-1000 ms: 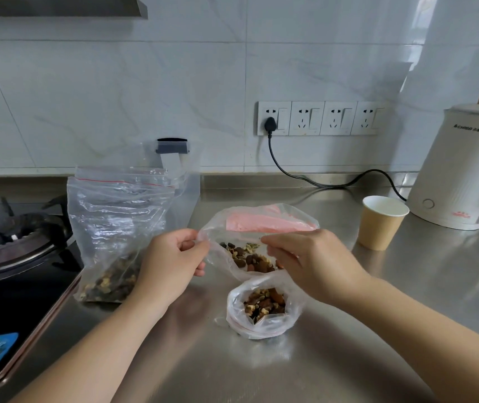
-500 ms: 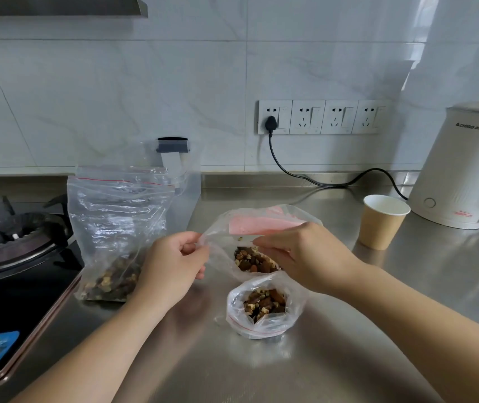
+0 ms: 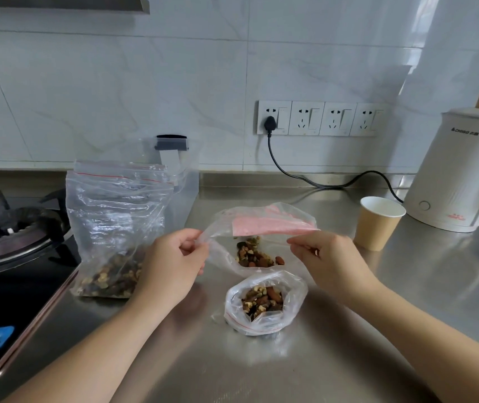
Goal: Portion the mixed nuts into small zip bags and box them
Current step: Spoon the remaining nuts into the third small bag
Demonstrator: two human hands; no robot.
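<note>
Our left hand (image 3: 171,266) pinches the left end of a small zip bag (image 3: 261,228) at its mouth, thumb and fingers curled onto the clear plastic. Our right hand (image 3: 331,263) pinches the right end of the same mouth, so the bag hangs stretched between the two hands just above the steel counter (image 3: 406,301). A pink strip shows along the bag's far lip, and a portion of mixed nuts (image 3: 257,254) sits in its bottom.

Just in front of it, nearer to us, a second small zip bag (image 3: 264,303) rests on the counter with its mouth open and nuts inside. To the left of our left hand stands the large zip bag (image 3: 116,225), upright and crumpled, with the bulk of the nuts at its base; behind it is a clear plastic box (image 3: 183,181) with a dark clip on top.

To the right, a paper cup (image 3: 377,223) stands near a white electric kettle (image 3: 462,170), whose black cord (image 3: 290,175) runs to the wall sockets (image 3: 319,118). At far left is a gas stove (image 3: 14,234).
</note>
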